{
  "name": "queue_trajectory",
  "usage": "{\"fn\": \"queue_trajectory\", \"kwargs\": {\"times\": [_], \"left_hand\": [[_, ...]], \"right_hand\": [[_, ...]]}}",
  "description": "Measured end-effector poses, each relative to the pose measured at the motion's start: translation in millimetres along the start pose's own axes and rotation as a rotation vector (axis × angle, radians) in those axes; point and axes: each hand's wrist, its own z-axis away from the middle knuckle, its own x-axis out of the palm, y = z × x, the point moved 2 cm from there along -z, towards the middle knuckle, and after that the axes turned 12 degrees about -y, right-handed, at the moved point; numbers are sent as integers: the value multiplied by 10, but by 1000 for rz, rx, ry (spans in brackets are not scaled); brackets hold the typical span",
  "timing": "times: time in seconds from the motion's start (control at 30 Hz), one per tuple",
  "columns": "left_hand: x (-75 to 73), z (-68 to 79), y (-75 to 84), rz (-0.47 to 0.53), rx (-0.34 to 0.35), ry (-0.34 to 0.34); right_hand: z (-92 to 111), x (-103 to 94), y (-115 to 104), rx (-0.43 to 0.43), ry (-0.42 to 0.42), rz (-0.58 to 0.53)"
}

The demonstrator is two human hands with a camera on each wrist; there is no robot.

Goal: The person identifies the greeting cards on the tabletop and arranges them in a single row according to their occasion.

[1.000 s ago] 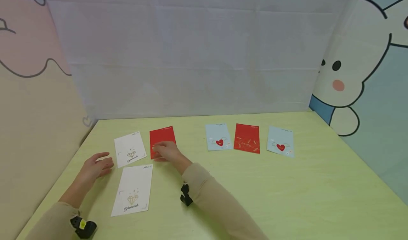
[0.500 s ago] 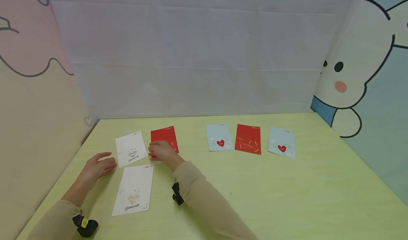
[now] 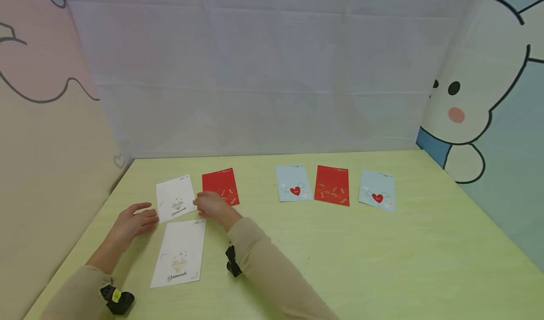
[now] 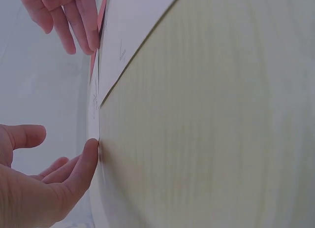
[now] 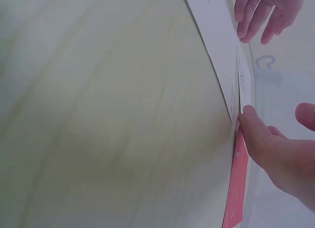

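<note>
A white card with a gold diamond drawing lies on the table between my two hands. My left hand is at its left edge, the fingers loosely bent and the thumb apart. At its right edge are the fingertips of my right hand, which also covers the lower left part of a red card. The right wrist view shows the right thumb held away from the fingers. Nearer to me lies a larger white card with the same diamond print.
On the right, a red card lies between a pale blue heart card and another pale blue heart card. The light green table meets a white cloth at the back.
My right hand has moved left off the red card to the right edge of the upper white card. The left hand stays beside that card's left edge.
</note>
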Motion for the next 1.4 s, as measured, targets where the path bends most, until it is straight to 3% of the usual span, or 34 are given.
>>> {"fn": "queue_trajectory", "kwargs": {"times": [0.37,0.7,0.9,1.4], "left_hand": [[-50,-38,-46,176,-41,23],[-95,-61,-115,348,-41,16],[-82,-70,-125,345,-27,6],[-25,-83,-117,293,-27,-20]], "right_hand": [[-10,-8,18,35,28,-64],[0,0,44,8,42,-92],[-8,62,79,-1,69,-121],[-12,101,102,33,132,-69]]}}
